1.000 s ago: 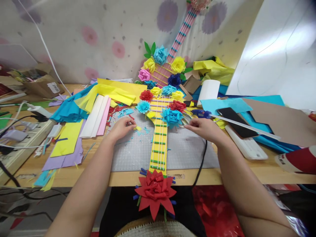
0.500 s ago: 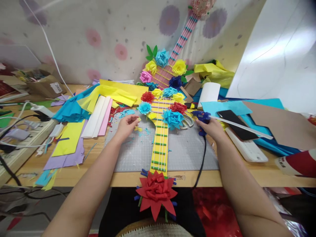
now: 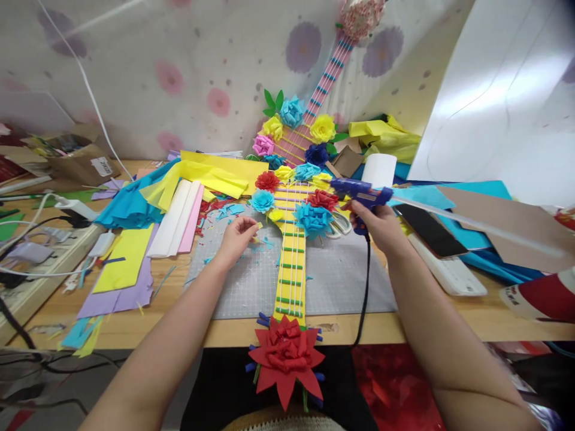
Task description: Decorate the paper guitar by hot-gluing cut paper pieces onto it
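Note:
My left hand (image 3: 239, 237) pinches a small yellow scrap (image 3: 259, 225) over the grey cutting mat (image 3: 242, 287), left of the yellow paper guitar (image 3: 291, 263). In my right hand (image 3: 376, 222) is a blue glue gun (image 3: 362, 193), its nozzle pointing left near the paper flowers. A long glue stick extends from its back, and its black cord hangs down. Red, yellow and blue flowers surround the guitar's body. A large red flower (image 3: 286, 359) covers the neck's near end, past the table edge. Scissors (image 3: 340, 224) lie beside the blue flower (image 3: 313, 219).
A pink paper guitar (image 3: 321, 90) leans on the wall behind. Coloured paper (image 3: 123, 254) and a power strip (image 3: 58, 269) lie left. To the right are a black phone (image 3: 430, 230), a white box-like item (image 3: 449, 266) and a red-and-white cup (image 3: 541, 296).
My right hand has lifted the glue gun and moved it up and left, its nozzle now close to the flowers. My left hand has shifted slightly right and down with the scrap.

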Motion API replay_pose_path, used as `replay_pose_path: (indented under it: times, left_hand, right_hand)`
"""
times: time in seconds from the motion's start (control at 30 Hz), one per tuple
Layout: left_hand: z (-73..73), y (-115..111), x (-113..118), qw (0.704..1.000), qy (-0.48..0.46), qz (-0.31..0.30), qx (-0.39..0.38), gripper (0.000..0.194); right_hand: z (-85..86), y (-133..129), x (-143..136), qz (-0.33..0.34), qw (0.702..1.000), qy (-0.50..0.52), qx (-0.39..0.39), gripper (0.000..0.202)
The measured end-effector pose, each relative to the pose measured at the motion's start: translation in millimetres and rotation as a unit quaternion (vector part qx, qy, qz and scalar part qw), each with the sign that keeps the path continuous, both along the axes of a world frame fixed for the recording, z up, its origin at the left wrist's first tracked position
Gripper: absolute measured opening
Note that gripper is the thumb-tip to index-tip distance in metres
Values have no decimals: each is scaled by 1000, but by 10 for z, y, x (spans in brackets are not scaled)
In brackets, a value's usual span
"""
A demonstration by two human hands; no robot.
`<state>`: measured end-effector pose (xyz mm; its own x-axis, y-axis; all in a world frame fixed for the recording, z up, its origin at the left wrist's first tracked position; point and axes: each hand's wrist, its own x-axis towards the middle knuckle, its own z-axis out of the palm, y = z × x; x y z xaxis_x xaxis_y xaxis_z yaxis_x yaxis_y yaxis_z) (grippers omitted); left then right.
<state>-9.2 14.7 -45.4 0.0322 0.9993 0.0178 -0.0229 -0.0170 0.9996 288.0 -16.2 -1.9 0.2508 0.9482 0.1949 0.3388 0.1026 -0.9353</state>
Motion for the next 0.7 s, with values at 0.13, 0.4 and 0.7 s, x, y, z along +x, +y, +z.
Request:
replay_pose_path:
  times: [0.13,0.4,0.7]
  left_hand:
    - [-12,-14,24,1000,9,-12,1,25]
    - [-55,-16,62,1000,11,-3,17,30]
    - [-44,-31,87,1000,22,-7,9,37]
  right_hand:
    - [47,-25,-369,121,988,-80,-47,42]
    - [-224,-58,-607,173,968,-183,10,40]
    - [-239,-96,-630,175,955,-238,34,39]
